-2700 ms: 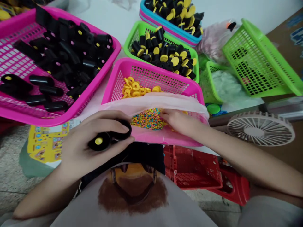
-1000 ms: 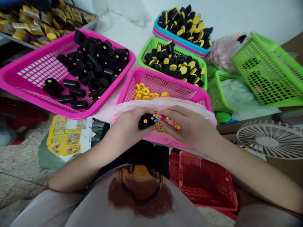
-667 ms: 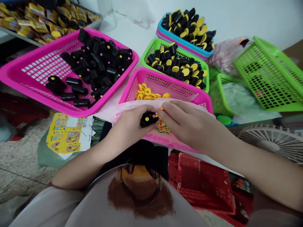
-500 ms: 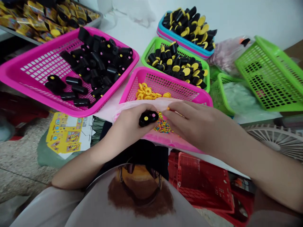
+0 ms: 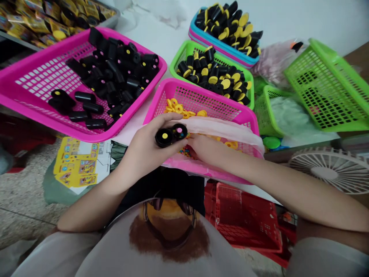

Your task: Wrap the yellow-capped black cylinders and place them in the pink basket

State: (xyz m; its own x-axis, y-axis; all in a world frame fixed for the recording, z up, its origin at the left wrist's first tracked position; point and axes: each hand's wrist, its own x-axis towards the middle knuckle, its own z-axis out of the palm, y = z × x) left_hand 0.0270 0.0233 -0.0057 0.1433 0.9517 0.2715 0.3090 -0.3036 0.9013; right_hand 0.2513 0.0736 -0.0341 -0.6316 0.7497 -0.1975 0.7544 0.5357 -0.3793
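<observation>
Two black plastic tubes point(image 5: 164, 137) sit side by side in my left hand point(image 5: 144, 148), whose thumb and fingers wrap round them. Their ends face up; one has a yellow centre and the other a pink one, with small coloured specks around the pink. Just to the right, my right hand point(image 5: 201, 147) reaches down into small multicoloured beads point(image 5: 186, 151). Its fingertips are hidden among the beads and behind my left thumb. The beads lie in a whitish plastic bag point(image 5: 221, 126) inside a pink basket point(image 5: 245, 115), where yellow rings point(image 5: 175, 107) also lie.
A larger pink basket point(image 5: 37, 82) of black tubes stands to the left. Behind are a green basket point(image 5: 175, 57) and a blue basket point(image 5: 196, 32) of black pieces with yellow caps. Green baskets point(image 5: 328, 84) and a fan point(image 5: 325, 173) are at right; a red crate point(image 5: 245, 215) is below.
My right hand has moved left and down into the beads. My left hand has shifted slightly left and tilted the tubes, so more of their ends shows.
</observation>
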